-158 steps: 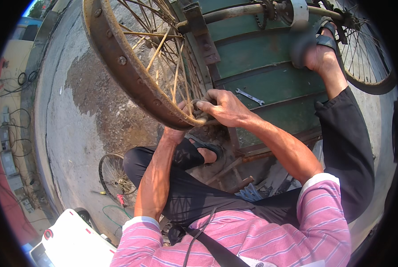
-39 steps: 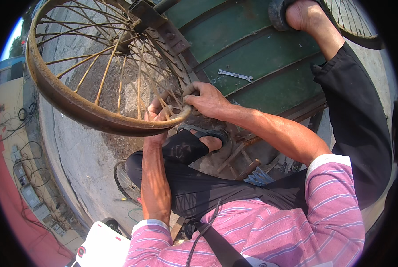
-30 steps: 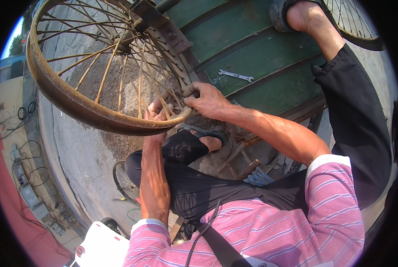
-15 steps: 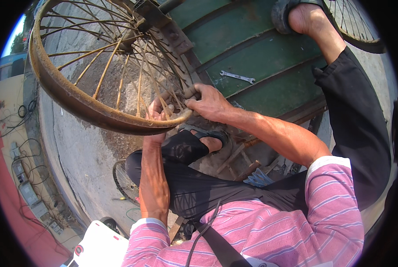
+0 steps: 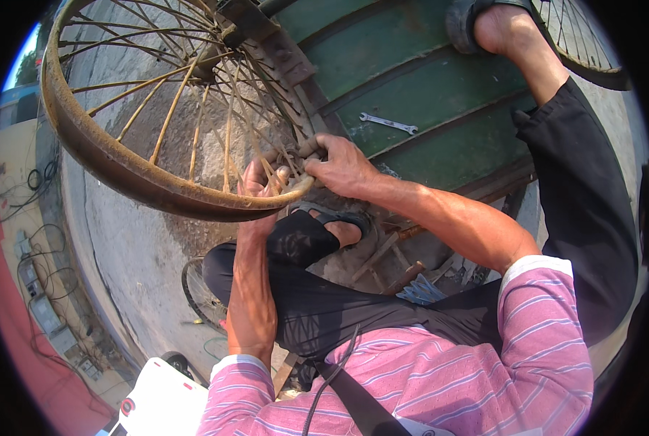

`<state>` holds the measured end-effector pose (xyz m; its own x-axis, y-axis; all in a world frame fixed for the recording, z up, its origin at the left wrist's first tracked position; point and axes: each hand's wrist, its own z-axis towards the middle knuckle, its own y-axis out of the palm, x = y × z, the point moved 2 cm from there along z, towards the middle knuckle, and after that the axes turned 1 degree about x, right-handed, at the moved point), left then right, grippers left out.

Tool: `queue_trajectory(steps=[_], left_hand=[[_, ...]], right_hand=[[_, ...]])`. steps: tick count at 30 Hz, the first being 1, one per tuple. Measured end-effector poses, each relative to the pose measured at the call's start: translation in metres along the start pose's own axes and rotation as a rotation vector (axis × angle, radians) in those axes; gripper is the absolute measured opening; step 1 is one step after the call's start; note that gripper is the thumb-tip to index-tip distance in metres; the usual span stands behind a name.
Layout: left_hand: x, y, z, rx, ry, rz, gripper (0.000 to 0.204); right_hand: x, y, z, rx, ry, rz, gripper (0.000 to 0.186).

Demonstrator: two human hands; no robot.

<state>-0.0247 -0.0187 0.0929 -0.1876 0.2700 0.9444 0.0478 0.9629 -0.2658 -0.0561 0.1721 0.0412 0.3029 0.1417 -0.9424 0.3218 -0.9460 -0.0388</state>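
A large rusty spoked wheel [image 5: 139, 173] fills the upper left, its rim curving down toward me. At the rim's near right end, my left hand [image 5: 260, 180] reaches up from below among the spokes, its fingers closed around them and the rim. Spokes and rim partly hide that hand. From the right, my right hand [image 5: 342, 168] is closed on the same end of the rim, thumb pressing near the spoke ends and fingers curled over the far side. Whether a small part sits between the two hands, I cannot make out.
A metal wrench [image 5: 388, 123] lies on a green ribbed panel [image 5: 382, 69] beyond my right hand. My sandalled foot [image 5: 502, 33] rests at the panel's far right, near another spoked wheel [image 5: 582, 43]. Rusty metal pieces [image 5: 404, 272] lie below my right forearm. Cables and boxes [image 5: 45, 312] line the left.
The wheel has shifted slightly to the left. My left thumb and fingers have moved up a little among the spokes; my right hand stays in nearly the same place.
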Motion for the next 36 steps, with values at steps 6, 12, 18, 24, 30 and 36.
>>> queue_trajectory(steps=[6,12,18,24,30,36], left_hand=[[0.003,0.004,-0.001,-0.003,0.077,-0.012,0.038],[-0.002,0.008,-0.005,0.084,0.0,-0.062,0.04],[0.002,0.012,-0.003,0.098,0.099,0.069,0.044],[-0.031,0.002,0.007,-0.009,-0.007,-0.181,0.043],[-0.058,0.0,0.014,-0.077,-0.031,-0.417,0.045],[-0.045,0.008,0.034,0.147,-0.135,-0.637,0.06]], right_hand=[[-0.017,-0.007,0.007,0.004,-0.163,-0.079,0.046],[-0.044,-0.012,0.01,-0.059,-0.118,-0.183,0.043],[-0.04,-0.01,0.012,-0.071,-0.082,-0.189,0.048],[-0.036,0.003,0.005,0.044,-0.101,-0.117,0.047],[-0.028,0.009,0.002,0.153,-0.153,-0.103,0.046],[-0.023,0.007,0.006,0.095,-0.131,-0.146,0.045]])
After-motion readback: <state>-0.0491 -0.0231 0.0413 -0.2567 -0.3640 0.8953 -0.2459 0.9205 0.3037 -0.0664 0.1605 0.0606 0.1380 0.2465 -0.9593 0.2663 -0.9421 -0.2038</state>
